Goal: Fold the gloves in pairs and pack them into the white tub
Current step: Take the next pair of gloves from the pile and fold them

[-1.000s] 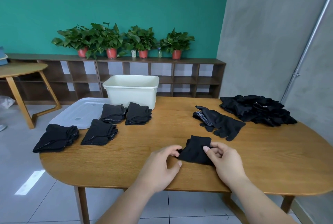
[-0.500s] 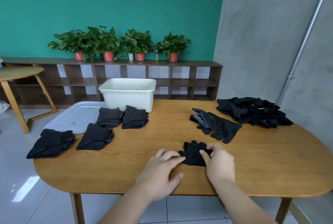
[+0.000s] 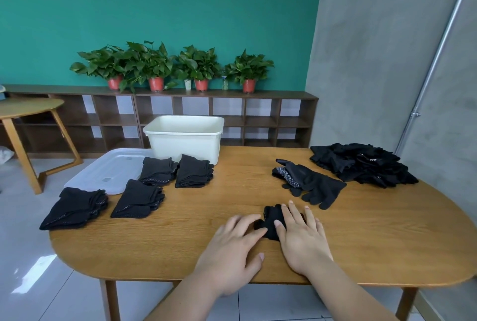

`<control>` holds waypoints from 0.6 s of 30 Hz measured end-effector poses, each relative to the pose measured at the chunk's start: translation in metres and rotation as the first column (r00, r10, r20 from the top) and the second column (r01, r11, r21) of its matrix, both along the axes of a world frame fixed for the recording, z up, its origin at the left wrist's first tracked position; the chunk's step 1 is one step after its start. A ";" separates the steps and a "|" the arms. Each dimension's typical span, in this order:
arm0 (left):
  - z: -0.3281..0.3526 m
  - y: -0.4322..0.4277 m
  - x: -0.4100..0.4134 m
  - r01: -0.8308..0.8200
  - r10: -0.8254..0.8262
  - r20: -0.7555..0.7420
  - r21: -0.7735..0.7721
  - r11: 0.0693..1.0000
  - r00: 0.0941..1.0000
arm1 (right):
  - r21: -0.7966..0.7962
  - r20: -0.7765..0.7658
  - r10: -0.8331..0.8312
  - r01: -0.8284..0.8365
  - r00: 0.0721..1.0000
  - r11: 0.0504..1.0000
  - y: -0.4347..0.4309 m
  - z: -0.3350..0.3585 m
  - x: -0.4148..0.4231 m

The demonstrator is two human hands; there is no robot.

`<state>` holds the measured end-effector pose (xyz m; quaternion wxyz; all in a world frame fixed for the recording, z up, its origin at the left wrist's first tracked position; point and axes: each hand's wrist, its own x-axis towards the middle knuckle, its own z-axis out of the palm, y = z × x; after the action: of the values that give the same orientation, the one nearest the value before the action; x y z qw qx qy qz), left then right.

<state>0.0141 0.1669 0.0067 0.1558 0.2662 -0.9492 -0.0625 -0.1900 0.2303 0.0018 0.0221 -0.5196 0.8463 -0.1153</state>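
Below and right of the white plastic tub (image 3: 184, 140), the left hand (image 3: 232, 245) lies flat on the oval wooden table (image 3: 387, 230). Its fingers are straight and grip nothing, and the fingertips touch a folded pair of black knit gloves (image 3: 269, 217) in the lower centre. The right hand (image 3: 300, 236) presses flat on that pair, fingers spread, nothing clasped. At right, a heap of loose black gloves (image 3: 361, 168) bears white marks too small to read.

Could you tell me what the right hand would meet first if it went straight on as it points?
The right hand, flat on the folded glove, would probably reach the loose gloves just ahead.
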 end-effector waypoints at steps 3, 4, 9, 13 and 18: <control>-0.001 0.002 -0.001 0.052 -0.052 -0.008 -0.052 0.997 0.999 | -0.213 -0.003 0.015 -0.015 1.000 0.977 0.002 -0.005 -0.002; -0.001 0.002 -0.001 0.065 -0.066 -0.005 -0.057 0.996 0.998 | -0.301 -0.025 0.022 -0.028 0.999 0.953 0.004 -0.007 -0.003; -0.003 0.001 -0.002 0.045 -0.044 0.007 -0.062 0.997 0.999 | -0.413 -0.095 -0.023 -0.018 0.995 0.911 0.008 -0.019 -0.005; -0.004 0.003 -0.001 0.016 -0.018 -0.027 -0.089 0.996 0.999 | -0.401 -0.151 0.021 -0.081 0.988 0.912 0.008 -0.016 0.000; -0.004 0.004 -0.002 0.001 -0.004 -0.046 -0.074 0.997 0.999 | -0.400 -0.154 0.119 -0.172 0.981 0.900 0.010 -0.010 0.002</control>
<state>0.0126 0.1712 0.0028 0.1873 0.2576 -0.9473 -0.0338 -0.1877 0.2406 -0.0084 -0.1325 -0.5808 0.7613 -0.2561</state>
